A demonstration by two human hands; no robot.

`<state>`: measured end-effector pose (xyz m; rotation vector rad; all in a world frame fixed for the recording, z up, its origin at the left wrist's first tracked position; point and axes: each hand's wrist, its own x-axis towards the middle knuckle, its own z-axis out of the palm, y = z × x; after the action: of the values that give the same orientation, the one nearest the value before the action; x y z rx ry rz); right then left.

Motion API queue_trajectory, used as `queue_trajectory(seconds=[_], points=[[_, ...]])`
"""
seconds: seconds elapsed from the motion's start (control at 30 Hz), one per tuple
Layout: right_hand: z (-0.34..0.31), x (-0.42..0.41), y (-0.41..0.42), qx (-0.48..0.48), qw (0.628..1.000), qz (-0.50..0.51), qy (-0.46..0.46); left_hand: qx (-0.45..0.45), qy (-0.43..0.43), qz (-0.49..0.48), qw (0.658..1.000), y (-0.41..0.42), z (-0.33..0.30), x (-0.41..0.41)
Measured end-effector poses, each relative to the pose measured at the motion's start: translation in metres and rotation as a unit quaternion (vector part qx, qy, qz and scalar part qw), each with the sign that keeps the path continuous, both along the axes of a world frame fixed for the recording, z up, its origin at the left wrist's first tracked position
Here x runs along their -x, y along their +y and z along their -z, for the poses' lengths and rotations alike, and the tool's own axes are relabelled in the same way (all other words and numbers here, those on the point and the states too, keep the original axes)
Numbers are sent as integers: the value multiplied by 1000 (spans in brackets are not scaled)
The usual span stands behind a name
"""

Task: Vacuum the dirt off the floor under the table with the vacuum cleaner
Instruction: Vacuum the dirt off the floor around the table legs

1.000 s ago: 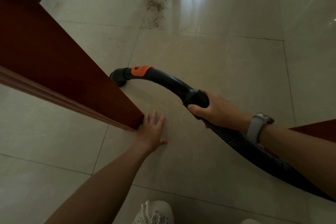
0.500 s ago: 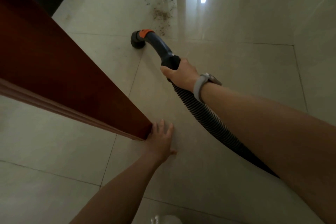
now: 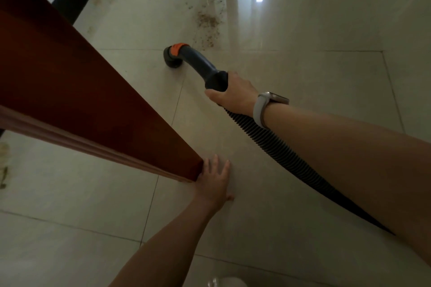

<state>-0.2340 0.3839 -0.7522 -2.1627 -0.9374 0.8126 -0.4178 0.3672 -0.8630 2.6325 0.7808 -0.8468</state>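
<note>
Gleaming tile floor [image 3: 291,30] carries one dirt patch [image 3: 207,21] beyond the right hand [image 3: 235,93], which grips one vacuum hose handle [image 3: 200,63]; left hand [image 3: 215,180], fingers straight, touches the tabletop [image 3: 70,77] corner.

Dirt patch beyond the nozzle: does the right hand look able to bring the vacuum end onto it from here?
Probably yes. The right hand grips the vacuum handle, and the nozzle sits just short of the dirt, with bare tile between. The table lies off to the side, not across that path.
</note>
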Motion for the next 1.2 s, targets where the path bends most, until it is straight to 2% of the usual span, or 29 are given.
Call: queue_trajectory(seconds=[0.17,0.27,0.43,0.5,0.63,0.73,0.87,0.97,1.2], points=[[-6,8,-17,11,991,-133,14,-9,-7,8,1000,-1,-1,1],[-3,7,-23,-5,994,-107,28,-11,-5,6,1000,-1,-1,3],[1,-2,-47,2,999,35,10,-2,-2,-6,1000,-2,-1,4],[1,-4,-65,13,1000,21,13,1,2,-4,1000,-2,-1,2],[0,4,-106,21,995,-79,62,-2,10,3,1000,-1,-2,1],[3,9,-130,42,994,-101,25,0,11,3,1000,-1,-2,1],[12,6,-146,41,999,-5,-4,2,17,-10,1000,-2,-1,0],[17,1,-147,34,997,75,14,9,18,-17,1000,-2,-1,-1],[23,-4,-137,35,989,145,8,14,14,-23,1000,-3,-3,-2]])
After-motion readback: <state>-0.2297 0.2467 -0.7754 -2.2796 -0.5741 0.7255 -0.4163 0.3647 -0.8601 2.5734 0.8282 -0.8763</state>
